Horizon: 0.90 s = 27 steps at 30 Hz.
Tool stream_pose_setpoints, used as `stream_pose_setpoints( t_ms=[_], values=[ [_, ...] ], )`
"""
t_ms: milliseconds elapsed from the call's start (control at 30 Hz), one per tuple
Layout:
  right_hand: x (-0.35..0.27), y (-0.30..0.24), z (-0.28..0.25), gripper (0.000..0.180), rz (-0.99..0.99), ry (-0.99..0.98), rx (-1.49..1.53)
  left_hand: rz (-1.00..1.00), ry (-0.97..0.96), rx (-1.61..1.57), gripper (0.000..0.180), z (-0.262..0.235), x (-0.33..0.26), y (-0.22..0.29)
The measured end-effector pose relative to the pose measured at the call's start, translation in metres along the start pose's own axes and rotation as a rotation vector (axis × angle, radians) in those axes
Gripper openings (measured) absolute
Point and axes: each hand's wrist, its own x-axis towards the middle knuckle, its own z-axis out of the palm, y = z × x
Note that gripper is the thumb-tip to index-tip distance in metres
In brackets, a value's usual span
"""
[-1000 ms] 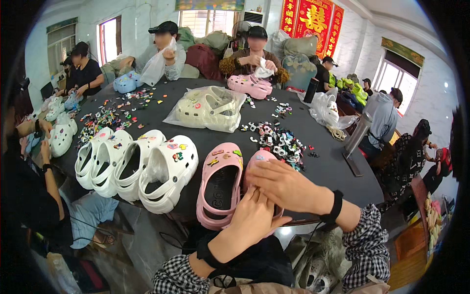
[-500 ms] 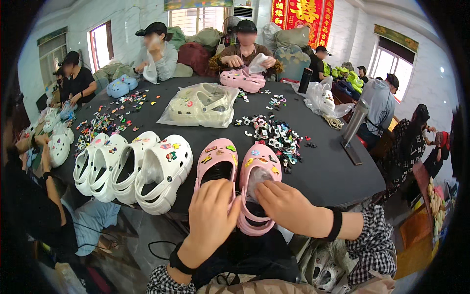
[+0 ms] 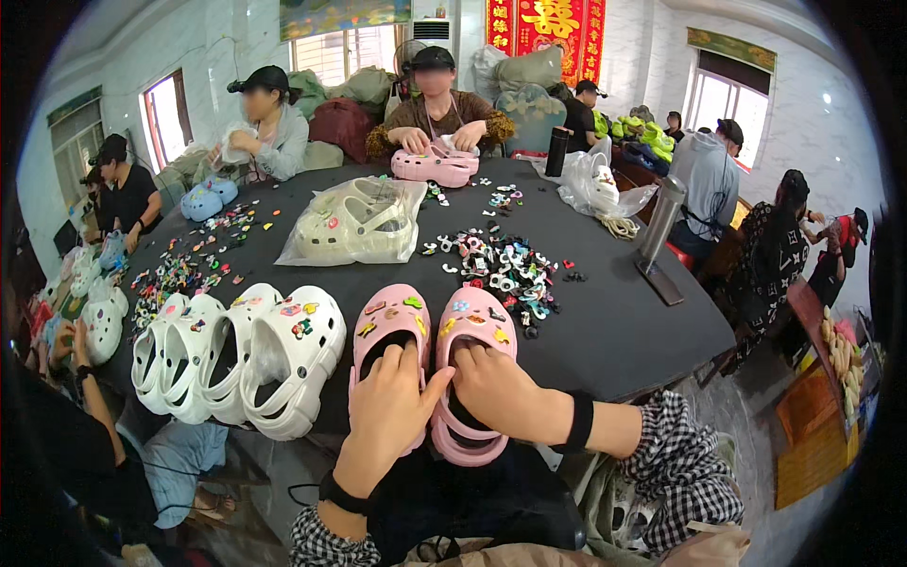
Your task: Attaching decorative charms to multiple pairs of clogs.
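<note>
Two pink clogs stand side by side at the table's near edge, toes away from me, with colourful charms on their tops. Into the left pink clog [image 3: 390, 308] reach the bent fingers of my left hand [image 3: 390, 402], its thumb out toward the other shoe. My right hand [image 3: 499, 395] has its fingers deep inside the right pink clog [image 3: 476, 317]. The fingertips of both hands are hidden in the shoes, so what the right one holds cannot be made out. Several white clogs [image 3: 295, 354] with charms stand in a row to the left.
A bagged cream clog pair [image 3: 357, 222] lies mid-table. Loose charms are heaped at right [image 3: 505, 269] and left [image 3: 179, 279]. A metal stand [image 3: 661, 241] is near the right edge. Across the table, a person [image 3: 439, 118] handles a pink clog pair [image 3: 435, 166]; others sit around.
My right hand has gone deeper into the right clog; the clear plastic seen there is now out of sight. My left fingers have moved forward into the left clog. The whole view has shifted slightly.
</note>
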Motion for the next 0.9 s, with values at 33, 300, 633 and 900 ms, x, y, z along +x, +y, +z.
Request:
stream_pose_setpoints(
  t_ms=[33,300,633,900],
  values=[
    [-0.002,0.0,0.0,0.018,-0.004,-0.001,0.002,-0.022,-0.044,0.03,0.052,0.0,0.003,0.003],
    [-0.007,-0.004,-0.002,0.024,0.04,0.067,0.012,-0.056,-0.031,0.047,0.049,0.007,0.002,0.022],
    [-0.028,-0.032,-0.019,0.035,0.008,0.137,0.007,-0.246,-0.063,-0.07,0.052,-0.008,-0.044,0.041],
    [-0.037,-0.048,-0.034,0.036,-0.097,0.101,-0.025,-0.353,-0.046,-0.355,0.05,-0.007,-0.07,0.036]
  ],
)
